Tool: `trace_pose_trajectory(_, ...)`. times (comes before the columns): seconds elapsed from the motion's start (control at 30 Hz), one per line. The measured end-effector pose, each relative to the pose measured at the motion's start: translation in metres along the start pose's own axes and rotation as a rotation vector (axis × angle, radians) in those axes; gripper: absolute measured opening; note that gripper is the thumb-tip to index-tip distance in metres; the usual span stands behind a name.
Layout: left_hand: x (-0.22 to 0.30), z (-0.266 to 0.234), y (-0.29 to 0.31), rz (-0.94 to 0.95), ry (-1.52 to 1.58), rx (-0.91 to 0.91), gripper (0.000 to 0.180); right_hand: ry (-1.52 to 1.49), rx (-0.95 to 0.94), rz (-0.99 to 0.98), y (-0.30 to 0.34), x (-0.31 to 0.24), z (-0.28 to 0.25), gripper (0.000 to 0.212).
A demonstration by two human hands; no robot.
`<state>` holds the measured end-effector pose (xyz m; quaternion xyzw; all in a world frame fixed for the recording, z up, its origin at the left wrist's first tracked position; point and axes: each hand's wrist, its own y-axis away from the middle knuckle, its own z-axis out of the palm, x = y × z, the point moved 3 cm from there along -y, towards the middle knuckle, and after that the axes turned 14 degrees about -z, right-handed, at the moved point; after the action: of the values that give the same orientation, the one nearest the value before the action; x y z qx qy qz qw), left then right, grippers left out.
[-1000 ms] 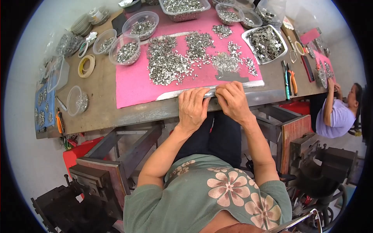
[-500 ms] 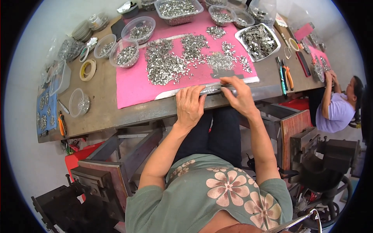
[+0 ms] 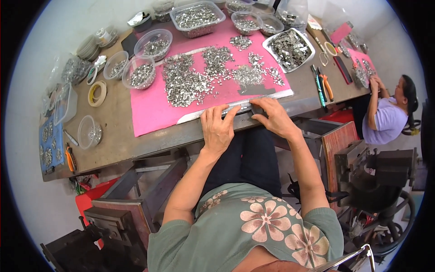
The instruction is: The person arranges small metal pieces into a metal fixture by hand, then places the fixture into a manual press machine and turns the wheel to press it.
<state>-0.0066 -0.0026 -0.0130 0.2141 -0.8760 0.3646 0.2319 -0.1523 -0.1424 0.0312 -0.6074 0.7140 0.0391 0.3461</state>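
At the front edge of the bench, a narrow shiny metal strip lies between my hands. My left hand rests on its left part, fingers bent over it and thumb close to the forefinger. My right hand grips a small dark block at the strip's right end; the fingers hide most of it. Just beyond, on the pink mat, are a dark flat bar, a heap of thin silvery pieces and a wide spread of small metal parts.
Clear plastic tubs of metal parts line the back and left. A white tray of metal pieces stands at back right. Orange-handled pliers lie right, a tape roll left. A co-worker sits at far right.
The whole view has shifted and tilted slightly. My hands stay at the strip; the right fingers have changed their hold a little, and the dark block under them shows more clearly.
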Motion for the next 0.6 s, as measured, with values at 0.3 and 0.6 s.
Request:
trace_pose_trajectory(0.3, 0.001, -0.001, -0.003, -0.01, 0.066, 0.009, 0.04, 0.272, 0.139, -0.23, -0.022, -0.013, 0.028, 0.024)
trace_pose_trajectory(0.6, -0.001, 0.001, -0.001, -0.022, 0.081, 0.015, 0.043, 0.436, 0.113, -0.467, -0.025, -0.024, 0.026, 0.02)
